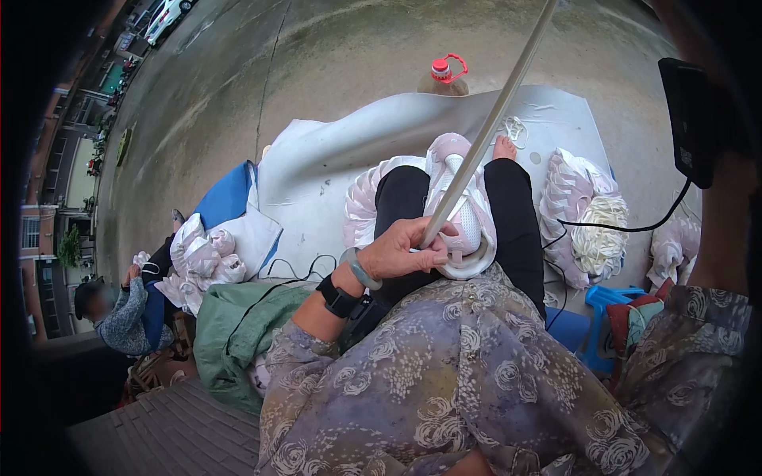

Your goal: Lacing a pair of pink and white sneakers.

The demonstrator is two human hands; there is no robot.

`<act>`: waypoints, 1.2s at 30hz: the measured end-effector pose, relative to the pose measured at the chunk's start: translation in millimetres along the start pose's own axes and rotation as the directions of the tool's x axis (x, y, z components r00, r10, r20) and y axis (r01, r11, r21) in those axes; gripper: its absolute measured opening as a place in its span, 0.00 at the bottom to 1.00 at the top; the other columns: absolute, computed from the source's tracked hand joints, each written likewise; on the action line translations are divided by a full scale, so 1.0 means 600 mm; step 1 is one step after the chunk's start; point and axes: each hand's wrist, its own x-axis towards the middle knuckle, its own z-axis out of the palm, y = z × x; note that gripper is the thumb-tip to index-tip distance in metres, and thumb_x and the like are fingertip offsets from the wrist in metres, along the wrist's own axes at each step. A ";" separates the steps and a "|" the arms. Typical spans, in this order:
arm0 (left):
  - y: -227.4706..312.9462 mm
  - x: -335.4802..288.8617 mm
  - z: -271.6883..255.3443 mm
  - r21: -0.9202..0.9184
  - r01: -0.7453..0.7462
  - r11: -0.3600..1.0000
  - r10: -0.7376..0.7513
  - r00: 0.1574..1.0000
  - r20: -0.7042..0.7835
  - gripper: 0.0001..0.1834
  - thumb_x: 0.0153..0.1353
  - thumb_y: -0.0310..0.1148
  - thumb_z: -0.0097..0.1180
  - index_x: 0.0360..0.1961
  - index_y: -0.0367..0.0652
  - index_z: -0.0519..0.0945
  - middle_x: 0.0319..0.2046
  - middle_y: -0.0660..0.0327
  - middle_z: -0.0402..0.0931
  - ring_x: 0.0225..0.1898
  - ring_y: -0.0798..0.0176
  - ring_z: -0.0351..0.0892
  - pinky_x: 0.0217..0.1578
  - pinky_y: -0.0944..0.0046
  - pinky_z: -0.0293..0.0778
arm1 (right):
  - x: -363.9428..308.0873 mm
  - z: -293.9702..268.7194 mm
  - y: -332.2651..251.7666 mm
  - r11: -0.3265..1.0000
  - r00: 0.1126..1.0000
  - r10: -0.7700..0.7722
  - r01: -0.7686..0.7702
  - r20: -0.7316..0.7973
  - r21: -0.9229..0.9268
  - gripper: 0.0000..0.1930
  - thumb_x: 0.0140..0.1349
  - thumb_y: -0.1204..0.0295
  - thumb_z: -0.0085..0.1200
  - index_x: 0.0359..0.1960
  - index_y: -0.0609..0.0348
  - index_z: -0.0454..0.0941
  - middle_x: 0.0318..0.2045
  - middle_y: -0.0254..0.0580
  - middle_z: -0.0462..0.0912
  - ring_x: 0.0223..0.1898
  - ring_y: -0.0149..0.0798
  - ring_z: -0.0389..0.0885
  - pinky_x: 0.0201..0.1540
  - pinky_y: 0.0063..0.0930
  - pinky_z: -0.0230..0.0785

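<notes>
Clearly, left hand (401, 252) grips pale rod (488, 125) slanting up-right.

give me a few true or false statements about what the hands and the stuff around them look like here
1. The left hand grips a long pale rod. True.
2. A pink and white shoe lies on the lap under that hand. True.
3. The bottle beyond the feet has a blue cap. False: its cap is red.
4. The left wrist is bare. False: it wears a black watch and a grey band.
5. The right hand rests on the shoe. False: that arm is raised at the right edge by a black device.
</notes>
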 end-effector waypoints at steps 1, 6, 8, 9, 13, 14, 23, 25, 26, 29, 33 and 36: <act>-0.002 0.005 0.000 0.013 0.011 1.000 -0.010 0.999 -0.033 0.20 0.56 0.29 0.57 0.49 0.36 0.69 0.28 0.67 0.72 0.30 0.74 0.72 0.32 0.74 0.71 | 0.001 0.001 0.000 0.999 0.993 -0.035 0.036 -0.109 0.003 0.10 0.60 0.69 0.40 0.44 0.48 0.66 0.39 0.35 0.70 0.41 0.40 0.72 0.43 0.35 0.64; -0.013 0.061 0.014 0.605 -0.339 0.720 0.406 0.913 0.029 0.25 0.49 0.32 0.63 0.48 0.39 0.70 0.29 0.61 0.73 0.27 0.69 0.73 0.31 0.67 0.70 | 0.001 0.010 0.001 0.998 0.996 -0.053 0.054 -0.077 0.015 0.10 0.60 0.68 0.40 0.44 0.49 0.66 0.38 0.37 0.71 0.41 0.41 0.73 0.43 0.37 0.65; -0.031 0.094 0.044 0.851 -0.481 0.211 0.566 0.770 0.295 0.27 0.39 0.33 0.64 0.42 0.38 0.69 0.23 0.58 0.71 0.24 0.57 0.74 0.31 0.61 0.68 | 0.002 0.012 0.003 0.998 0.996 -0.052 0.053 -0.076 0.017 0.11 0.61 0.68 0.39 0.44 0.50 0.66 0.38 0.38 0.71 0.41 0.42 0.73 0.43 0.38 0.65; -0.041 0.107 0.056 0.848 -0.484 0.215 0.569 0.768 0.294 0.27 0.39 0.33 0.64 0.42 0.38 0.69 0.23 0.58 0.71 0.24 0.57 0.74 0.31 0.61 0.68 | 0.002 0.013 0.004 0.998 0.996 -0.052 0.054 -0.072 0.019 0.11 0.61 0.68 0.39 0.44 0.50 0.66 0.38 0.39 0.71 0.41 0.42 0.73 0.43 0.38 0.65; -0.070 0.155 0.068 0.956 -0.291 0.040 0.445 0.862 0.244 0.29 0.37 0.40 0.65 0.40 0.39 0.69 0.25 0.59 0.70 0.29 0.56 0.74 0.34 0.57 0.65 | 0.002 0.007 0.010 0.997 0.995 -0.071 0.072 -0.065 0.027 0.10 0.61 0.67 0.39 0.44 0.50 0.66 0.37 0.39 0.71 0.40 0.42 0.73 0.42 0.38 0.64; -0.074 0.163 0.064 0.961 -0.274 0.035 0.430 0.872 0.233 0.26 0.38 0.41 0.64 0.37 0.40 0.69 0.25 0.59 0.70 0.28 0.56 0.75 0.33 0.58 0.66 | 0.001 0.004 0.011 0.996 0.995 -0.078 0.080 -0.069 0.028 0.10 0.61 0.67 0.39 0.44 0.50 0.66 0.37 0.39 0.71 0.40 0.42 0.73 0.42 0.38 0.64; -0.065 0.215 0.031 0.967 -0.191 0.169 0.370 0.921 0.117 0.20 0.45 0.41 0.59 0.36 0.41 0.71 0.25 0.55 0.75 0.30 0.51 0.78 0.32 0.55 0.70 | -0.007 -0.018 0.018 0.988 0.990 -0.132 0.136 -0.057 0.072 0.09 0.62 0.66 0.39 0.42 0.50 0.66 0.35 0.37 0.70 0.37 0.39 0.71 0.39 0.35 0.62; -0.062 0.210 0.029 0.968 -0.178 0.177 0.360 0.927 0.105 0.20 0.44 0.42 0.61 0.35 0.42 0.71 0.25 0.54 0.76 0.31 0.51 0.78 0.32 0.56 0.71 | -0.005 -0.042 0.016 0.983 0.987 -0.145 0.151 -0.063 0.101 0.08 0.62 0.66 0.39 0.41 0.50 0.67 0.34 0.37 0.70 0.36 0.38 0.70 0.38 0.34 0.62; -0.061 0.202 0.029 0.949 -0.248 0.196 0.398 0.904 0.154 0.20 0.43 0.42 0.61 0.34 0.42 0.71 0.26 0.54 0.76 0.32 0.50 0.78 0.32 0.55 0.71 | -0.003 -0.063 0.017 0.979 0.986 -0.153 0.160 -0.069 0.125 0.08 0.62 0.66 0.39 0.41 0.50 0.67 0.34 0.36 0.70 0.36 0.38 0.70 0.38 0.34 0.61; -0.043 0.178 0.020 0.898 -0.319 0.305 0.401 0.898 0.183 0.17 0.45 0.39 0.64 0.31 0.41 0.73 0.24 0.56 0.76 0.30 0.56 0.79 0.31 0.60 0.71 | 0.004 -0.170 0.024 0.921 0.974 -0.210 0.228 -0.091 0.315 0.08 0.62 0.66 0.40 0.40 0.50 0.67 0.33 0.36 0.69 0.35 0.37 0.69 0.37 0.33 0.61; 0.008 0.147 -0.010 0.348 -0.306 0.886 0.300 0.951 0.072 0.11 0.49 0.32 0.65 0.30 0.39 0.78 0.25 0.68 0.75 0.30 0.75 0.72 0.35 0.72 0.68 | 0.007 -0.405 0.057 0.712 0.945 -0.311 0.304 -0.103 0.633 0.07 0.63 0.66 0.40 0.40 0.50 0.67 0.32 0.35 0.69 0.34 0.36 0.68 0.35 0.31 0.60; 0.053 0.154 -0.027 0.061 -0.254 0.965 0.251 0.966 0.057 0.19 0.49 0.32 0.65 0.42 0.38 0.76 0.35 0.62 0.76 0.39 0.70 0.73 0.46 0.68 0.68 | -0.010 -0.593 0.085 0.540 0.923 -0.371 0.305 -0.103 0.784 0.07 0.63 0.65 0.40 0.39 0.50 0.67 0.32 0.34 0.68 0.33 0.35 0.68 0.34 0.30 0.59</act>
